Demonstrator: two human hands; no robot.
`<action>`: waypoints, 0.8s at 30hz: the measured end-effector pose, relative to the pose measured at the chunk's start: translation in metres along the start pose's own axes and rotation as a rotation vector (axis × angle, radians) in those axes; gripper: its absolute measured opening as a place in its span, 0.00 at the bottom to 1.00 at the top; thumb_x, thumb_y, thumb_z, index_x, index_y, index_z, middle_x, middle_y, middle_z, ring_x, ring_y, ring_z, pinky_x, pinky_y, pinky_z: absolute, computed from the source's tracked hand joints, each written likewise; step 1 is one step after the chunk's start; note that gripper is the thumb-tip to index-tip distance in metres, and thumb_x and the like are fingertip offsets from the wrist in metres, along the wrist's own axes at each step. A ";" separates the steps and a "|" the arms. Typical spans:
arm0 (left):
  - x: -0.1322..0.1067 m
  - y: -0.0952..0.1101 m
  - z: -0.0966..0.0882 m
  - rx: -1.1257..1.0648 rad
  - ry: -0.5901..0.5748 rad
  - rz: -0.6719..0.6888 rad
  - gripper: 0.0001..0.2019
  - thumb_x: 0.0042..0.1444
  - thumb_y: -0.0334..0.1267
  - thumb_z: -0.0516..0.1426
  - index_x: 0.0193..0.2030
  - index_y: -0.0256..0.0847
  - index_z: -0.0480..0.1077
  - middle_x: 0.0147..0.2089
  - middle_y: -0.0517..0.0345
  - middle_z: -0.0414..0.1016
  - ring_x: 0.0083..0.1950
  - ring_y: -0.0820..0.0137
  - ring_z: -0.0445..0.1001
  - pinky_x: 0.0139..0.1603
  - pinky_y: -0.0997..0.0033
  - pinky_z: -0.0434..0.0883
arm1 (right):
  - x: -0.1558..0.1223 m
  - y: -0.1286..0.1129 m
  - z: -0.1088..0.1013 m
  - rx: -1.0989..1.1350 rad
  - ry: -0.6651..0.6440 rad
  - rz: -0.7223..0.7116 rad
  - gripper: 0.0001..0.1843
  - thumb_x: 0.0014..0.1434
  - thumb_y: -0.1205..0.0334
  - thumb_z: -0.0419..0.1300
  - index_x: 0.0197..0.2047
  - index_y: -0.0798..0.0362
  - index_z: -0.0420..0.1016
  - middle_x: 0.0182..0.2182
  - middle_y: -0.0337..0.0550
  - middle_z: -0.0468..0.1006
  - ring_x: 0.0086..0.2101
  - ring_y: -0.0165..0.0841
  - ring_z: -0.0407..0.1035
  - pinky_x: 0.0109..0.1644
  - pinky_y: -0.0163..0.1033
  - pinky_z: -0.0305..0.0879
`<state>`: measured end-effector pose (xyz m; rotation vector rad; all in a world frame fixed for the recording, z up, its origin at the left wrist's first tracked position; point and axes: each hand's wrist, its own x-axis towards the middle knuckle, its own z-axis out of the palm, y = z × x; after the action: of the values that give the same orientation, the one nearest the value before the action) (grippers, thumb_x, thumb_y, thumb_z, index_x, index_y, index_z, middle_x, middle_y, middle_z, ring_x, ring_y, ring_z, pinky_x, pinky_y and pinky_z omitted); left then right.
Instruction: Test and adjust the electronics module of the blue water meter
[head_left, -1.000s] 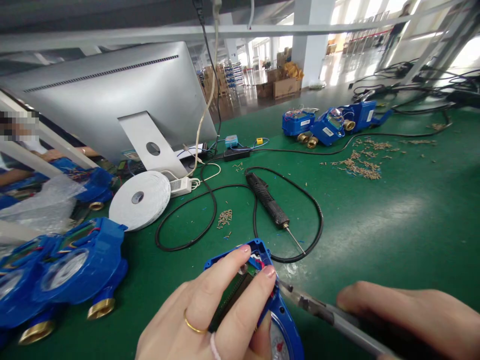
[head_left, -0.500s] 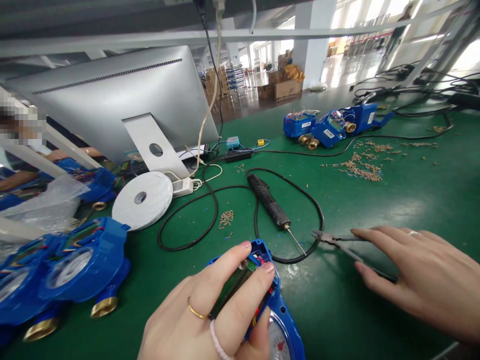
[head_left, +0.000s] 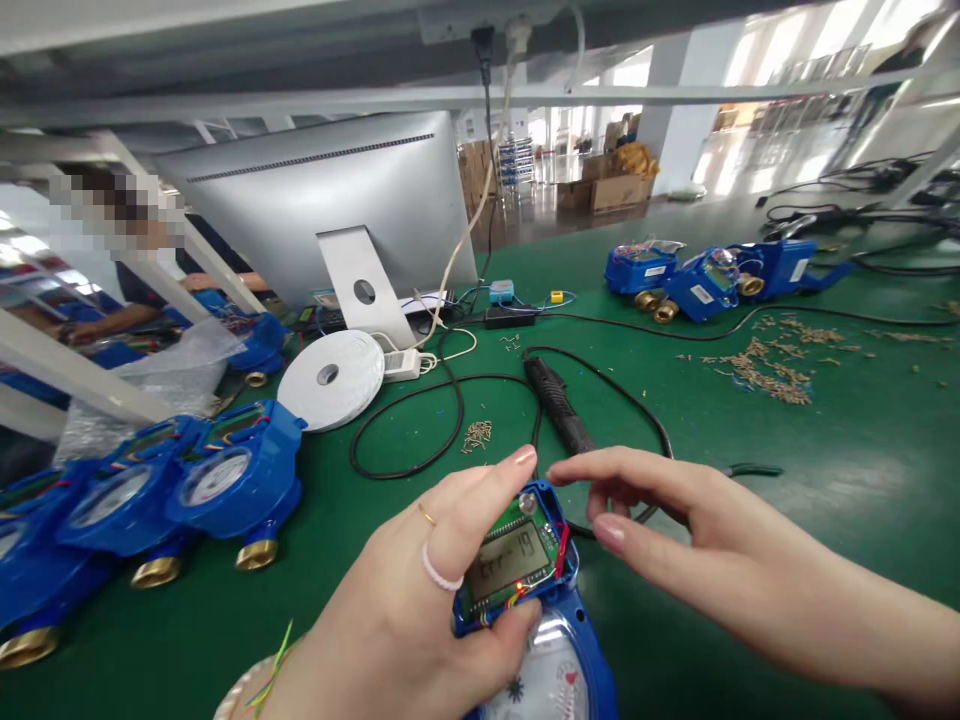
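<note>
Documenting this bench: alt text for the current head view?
A left hand grips an open blue plastic meter whose rectangular grey display reads "Err" and "19"; an open right hand is beside its corner. Behind, a black corded tool lies on the green tabletop.

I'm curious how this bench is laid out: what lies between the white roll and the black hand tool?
The head view shows a white adapter, looping black cable and a small heap of screws between the white roll and black hand tool.
</note>
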<state>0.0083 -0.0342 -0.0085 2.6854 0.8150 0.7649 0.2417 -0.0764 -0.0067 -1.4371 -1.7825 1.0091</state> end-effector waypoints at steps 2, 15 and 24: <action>-0.003 -0.003 -0.002 -0.039 -0.002 -0.034 0.39 0.50 0.28 0.59 0.67 0.43 0.48 0.64 0.62 0.64 0.62 0.78 0.64 0.65 0.87 0.53 | 0.010 -0.002 0.004 0.112 -0.071 -0.037 0.07 0.63 0.59 0.55 0.42 0.47 0.73 0.41 0.36 0.76 0.42 0.32 0.70 0.47 0.36 0.68; -0.002 -0.008 -0.004 -0.145 -0.006 -0.045 0.37 0.49 0.30 0.63 0.64 0.44 0.52 0.60 0.56 0.62 0.63 0.74 0.61 0.65 0.81 0.57 | 0.035 0.002 0.018 0.458 -0.207 0.094 0.28 0.59 0.48 0.60 0.57 0.52 0.62 0.38 0.43 0.75 0.37 0.34 0.68 0.37 0.36 0.64; -0.035 -0.020 -0.021 -0.282 0.080 -0.280 0.33 0.47 0.50 0.66 0.59 0.51 0.59 0.59 0.56 0.67 0.62 0.62 0.64 0.64 0.63 0.63 | 0.036 0.007 0.019 0.680 -0.185 0.228 0.20 0.58 0.52 0.63 0.50 0.55 0.71 0.34 0.41 0.78 0.30 0.27 0.69 0.32 0.30 0.64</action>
<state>-0.0372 -0.0360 -0.0124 2.2473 0.9933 0.8503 0.2219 -0.0442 -0.0219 -1.1402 -1.2082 1.7084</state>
